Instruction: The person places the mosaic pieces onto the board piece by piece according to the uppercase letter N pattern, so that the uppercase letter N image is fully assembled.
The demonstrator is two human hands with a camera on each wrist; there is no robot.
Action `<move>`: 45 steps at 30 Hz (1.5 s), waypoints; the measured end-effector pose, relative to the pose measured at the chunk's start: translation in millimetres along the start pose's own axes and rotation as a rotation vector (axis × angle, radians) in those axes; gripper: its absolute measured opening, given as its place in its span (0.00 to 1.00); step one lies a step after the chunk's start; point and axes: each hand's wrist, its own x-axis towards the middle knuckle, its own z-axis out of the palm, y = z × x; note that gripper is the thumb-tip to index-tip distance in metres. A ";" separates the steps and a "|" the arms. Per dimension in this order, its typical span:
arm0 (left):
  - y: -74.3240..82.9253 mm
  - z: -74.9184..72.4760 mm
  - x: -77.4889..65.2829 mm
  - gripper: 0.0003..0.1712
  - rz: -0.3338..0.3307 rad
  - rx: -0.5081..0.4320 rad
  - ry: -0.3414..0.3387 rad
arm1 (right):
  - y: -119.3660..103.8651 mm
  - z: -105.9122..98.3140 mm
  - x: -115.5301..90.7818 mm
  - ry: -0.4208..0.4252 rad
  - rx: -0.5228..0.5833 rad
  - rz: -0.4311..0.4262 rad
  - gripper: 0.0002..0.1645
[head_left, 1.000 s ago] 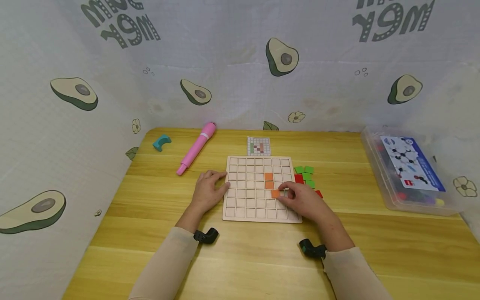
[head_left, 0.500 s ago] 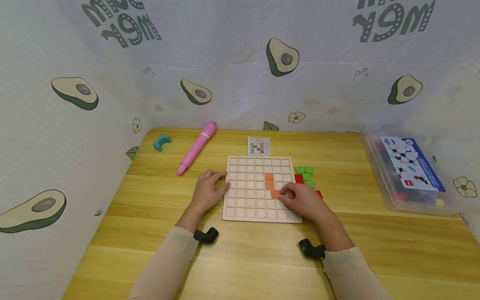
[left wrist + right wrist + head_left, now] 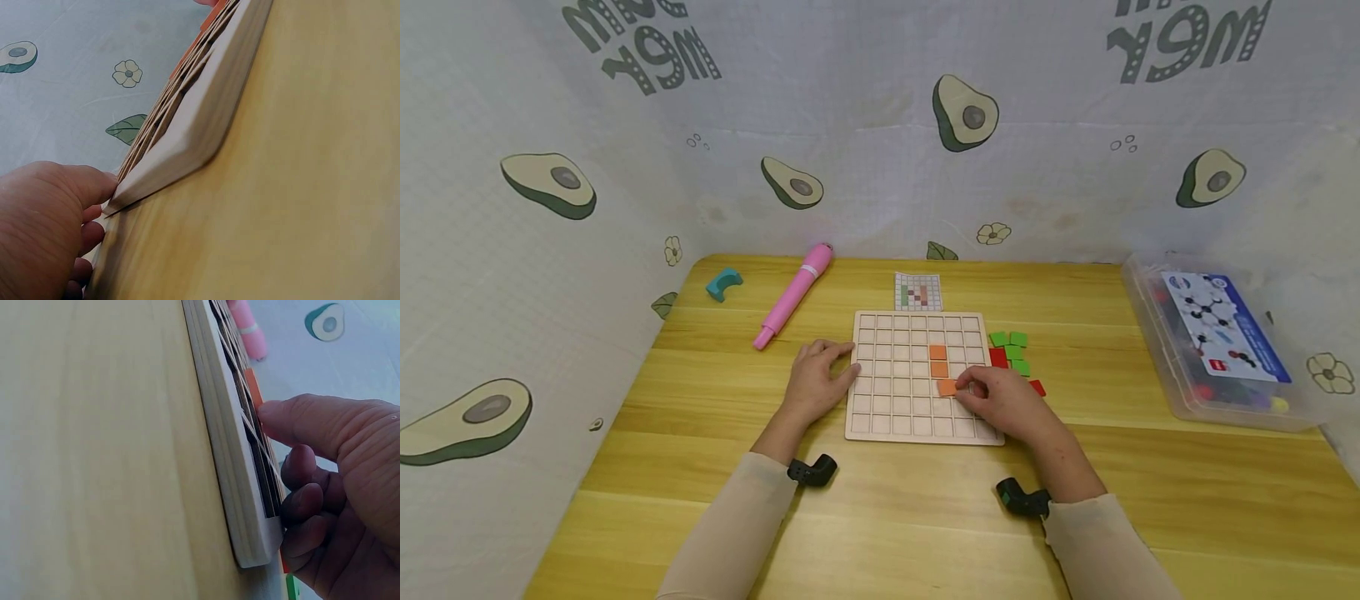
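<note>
One orange square tile, pinched by the right hand, sits on a pale wooden grid board; the left hand, fingers relaxed, touches the edge. Yellow wood-grain counter beneath, white avocado-print cloth behind. Fingers hide the tile's right end; it has slid slightly left since earlier.

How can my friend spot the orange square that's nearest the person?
Start with the wooden grid board on the table. Just right of its middle is the orange square. The two farther orange squares lie untouched in the grid; this one is held in the right hand.
</note>
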 end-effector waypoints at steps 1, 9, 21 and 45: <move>0.1 -0.2 -0.1 0.25 0.001 0.000 0.000 | 0.2 0.1 -0.2 -0.001 -0.002 -0.001 0.06; -0.2 -0.4 -0.2 0.25 -0.002 0.000 -0.002 | -1.3 0.5 -0.6 -0.011 -0.015 -0.020 0.04; 0.6 0.2 0.5 0.25 -0.003 0.004 0.005 | -1.8 -0.1 0.4 -0.024 -0.029 -0.022 0.06; -0.2 0.5 -0.4 0.25 -0.001 0.000 0.002 | 53.7 -55.2 -18.1 0.021 0.073 0.136 0.20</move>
